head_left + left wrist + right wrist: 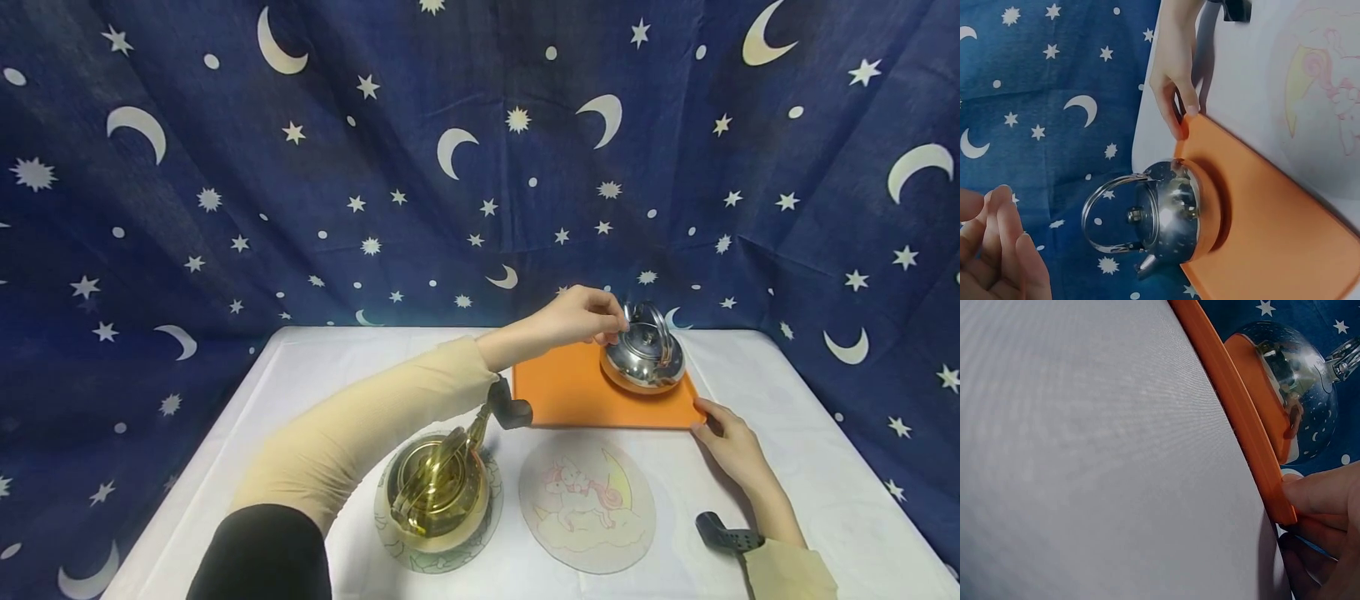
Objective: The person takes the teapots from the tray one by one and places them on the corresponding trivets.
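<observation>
A shiny silver kettle (642, 363) with a raised loop handle stands on the right part of an orange tray (570, 393). My left hand (579, 318) is beside the kettle, its fingers loosely bent. In the left wrist view those fingers (1009, 244) hold nothing and lie apart from the kettle's handle (1092, 215). At the tray's front right corner, my right hand (731, 446) pinches the rim between thumb and fingers. The right wrist view shows the thumb (1313, 490) pressed on that orange edge.
Under my left forearm sits a gold kettle (438, 492) on a round patterned mat (405, 554). To its right lies a round mat with a unicorn drawing (588, 508). A white cloth covers the table (360, 358). Behind hangs a blue curtain (420, 217) with moons and stars.
</observation>
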Motion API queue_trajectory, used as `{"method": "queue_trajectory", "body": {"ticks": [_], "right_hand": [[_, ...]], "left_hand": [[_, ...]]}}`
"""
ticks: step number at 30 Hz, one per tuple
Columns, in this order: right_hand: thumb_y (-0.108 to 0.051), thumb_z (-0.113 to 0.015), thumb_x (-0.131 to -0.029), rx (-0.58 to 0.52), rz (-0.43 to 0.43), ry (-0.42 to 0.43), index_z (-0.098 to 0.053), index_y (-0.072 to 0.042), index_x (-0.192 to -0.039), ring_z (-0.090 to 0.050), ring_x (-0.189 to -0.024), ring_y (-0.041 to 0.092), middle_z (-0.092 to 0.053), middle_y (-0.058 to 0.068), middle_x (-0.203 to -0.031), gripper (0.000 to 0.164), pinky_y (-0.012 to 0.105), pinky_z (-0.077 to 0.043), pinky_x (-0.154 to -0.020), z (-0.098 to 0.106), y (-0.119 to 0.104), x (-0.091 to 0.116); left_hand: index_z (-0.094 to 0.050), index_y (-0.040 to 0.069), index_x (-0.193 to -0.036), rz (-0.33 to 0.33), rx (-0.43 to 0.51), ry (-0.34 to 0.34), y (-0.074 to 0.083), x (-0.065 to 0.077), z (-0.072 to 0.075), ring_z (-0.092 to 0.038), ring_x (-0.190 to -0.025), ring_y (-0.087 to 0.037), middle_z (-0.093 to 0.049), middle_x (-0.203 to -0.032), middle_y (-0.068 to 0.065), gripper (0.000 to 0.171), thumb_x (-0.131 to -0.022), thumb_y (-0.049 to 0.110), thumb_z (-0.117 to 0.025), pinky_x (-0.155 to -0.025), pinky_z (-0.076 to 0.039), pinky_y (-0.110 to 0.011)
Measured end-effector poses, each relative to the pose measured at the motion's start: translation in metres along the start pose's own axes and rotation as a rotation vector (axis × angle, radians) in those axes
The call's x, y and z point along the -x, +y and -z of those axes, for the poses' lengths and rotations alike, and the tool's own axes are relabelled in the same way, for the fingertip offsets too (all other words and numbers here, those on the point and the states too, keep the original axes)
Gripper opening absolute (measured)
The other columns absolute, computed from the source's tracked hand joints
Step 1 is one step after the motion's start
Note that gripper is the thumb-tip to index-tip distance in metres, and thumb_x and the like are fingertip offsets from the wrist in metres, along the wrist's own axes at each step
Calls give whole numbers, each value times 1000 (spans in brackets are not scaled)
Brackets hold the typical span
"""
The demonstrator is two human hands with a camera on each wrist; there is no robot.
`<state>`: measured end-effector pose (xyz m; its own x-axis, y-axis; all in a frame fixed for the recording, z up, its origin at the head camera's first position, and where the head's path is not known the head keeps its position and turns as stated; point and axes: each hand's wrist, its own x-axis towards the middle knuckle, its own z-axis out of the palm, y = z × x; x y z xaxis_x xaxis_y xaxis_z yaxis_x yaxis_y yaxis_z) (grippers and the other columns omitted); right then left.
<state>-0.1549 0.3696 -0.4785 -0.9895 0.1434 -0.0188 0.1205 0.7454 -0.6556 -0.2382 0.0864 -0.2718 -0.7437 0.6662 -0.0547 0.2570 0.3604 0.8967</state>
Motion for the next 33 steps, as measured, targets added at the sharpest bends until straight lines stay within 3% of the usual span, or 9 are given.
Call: {"method": "queue_trajectory", "body": {"ticks": [4,9,15,21,27,33], "right_hand": [[-22,-45,-101,4,6,1,-34,8,-143,-27,-133,56,-32,35,-145,53,66,-25,-106,0,1,0],[-23,-45,-101,5,10,1,-33,9,-143,-27,-133,56,-32,36,-145,53,66,-25,-106,1,0,0],[-25,-44,-101,5,-7,-7,-32,9,-143,-26,-133,56,-31,36,-146,55,65,-26,-106,1,-1,0],[-25,-44,-101,12,-22,-12,-32,8,-144,-27,-134,55,-31,36,-146,55,65,-26,-106,0,0,-1],[-26,-44,-102,15,-25,-19,-31,8,-144,-26,-134,55,-30,36,-146,56,65,-26,-106,0,1,-2],[-25,-45,-101,16,-13,-21,-32,9,-143,-27,-133,56,-30,37,-146,56,65,-27,-106,0,1,-3]], "left_hand": [[-68,3,-98,-16,-22,-14,2,-13,-7,-57,-69,-9,-67,-81,-6,16,-96,13,-55,-64,-45,-18],[-68,5,-92,-25,-31,-6,3,-30,-14,-58,-67,-10,-69,-85,-13,15,-96,13,-56,-65,-46,-18],[-69,2,-101,7,-64,25,5,-47,-24,-62,-74,-15,-71,-90,-12,19,-96,16,-57,-65,-47,-17],[-71,5,-99,57,-94,115,3,-63,-37,-65,-77,-17,-71,-82,-4,18,-94,17,-58,-62,-44,-14],[-71,7,-91,125,-74,236,-2,-75,-50,-60,-67,-12,-71,-78,-4,13,-91,14,-60,-57,-42,-16],[-66,5,-84,236,77,315,-12,-81,-62,-69,-77,-19,-73,-84,-8,14,-92,14,-59,-65,-52,-26]]}}
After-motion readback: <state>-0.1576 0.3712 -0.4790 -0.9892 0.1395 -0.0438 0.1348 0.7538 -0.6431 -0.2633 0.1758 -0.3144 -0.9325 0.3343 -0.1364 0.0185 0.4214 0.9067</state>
